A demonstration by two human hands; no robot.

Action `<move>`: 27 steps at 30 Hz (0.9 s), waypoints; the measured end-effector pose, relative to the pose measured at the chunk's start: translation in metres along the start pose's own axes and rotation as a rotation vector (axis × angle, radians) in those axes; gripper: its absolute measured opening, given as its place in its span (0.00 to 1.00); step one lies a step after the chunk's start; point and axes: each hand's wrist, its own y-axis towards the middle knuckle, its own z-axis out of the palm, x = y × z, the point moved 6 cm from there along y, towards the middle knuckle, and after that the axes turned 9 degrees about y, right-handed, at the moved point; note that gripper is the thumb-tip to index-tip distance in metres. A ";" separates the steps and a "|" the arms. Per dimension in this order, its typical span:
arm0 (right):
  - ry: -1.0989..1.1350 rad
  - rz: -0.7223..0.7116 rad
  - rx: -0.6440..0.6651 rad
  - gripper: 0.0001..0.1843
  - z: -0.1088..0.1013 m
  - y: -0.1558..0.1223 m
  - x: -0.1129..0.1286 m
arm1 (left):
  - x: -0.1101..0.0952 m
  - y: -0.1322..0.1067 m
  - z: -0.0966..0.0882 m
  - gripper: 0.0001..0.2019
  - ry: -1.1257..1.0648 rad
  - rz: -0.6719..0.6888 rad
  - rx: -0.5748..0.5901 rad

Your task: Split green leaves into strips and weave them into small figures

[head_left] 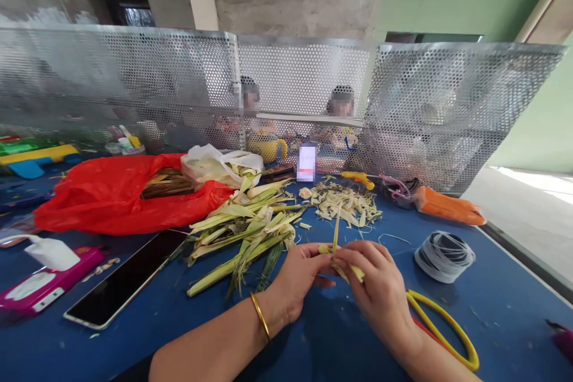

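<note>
My left hand (303,274) and my right hand (376,280) meet above the blue table, fingers pinched together. Between them is a small piece of folded corn husk (335,233), with one thin strip sticking upward and a pale end showing under my right fingers. Both hands grip it, and the fingertips hide part of it. Left of my hands lies a pile of long green-yellow corn husks (250,227). Beyond the hands is a heap of small husk scraps (347,203). Yellow-handled scissors (447,325) lie partly under my right forearm.
A spool of pale cord (444,256) stands at right, near an orange packet (450,205) and a yellow glue gun (358,179). At left are a red plastic bag (111,191), a black phone (128,277) and a magenta power strip (54,280). A perforated metal screen (304,71) stands behind, people beyond it.
</note>
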 end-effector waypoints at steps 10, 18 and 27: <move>0.001 0.542 0.133 0.15 0.016 -0.009 -0.043 | -0.003 -0.002 0.001 0.14 0.119 0.048 -0.016; 0.136 0.361 0.079 0.10 0.017 -0.009 -0.021 | -0.002 0.009 -0.023 0.09 0.091 0.048 -0.246; 0.137 -0.016 0.107 0.09 0.003 0.006 0.004 | -0.007 0.008 -0.022 0.08 0.254 0.102 -0.265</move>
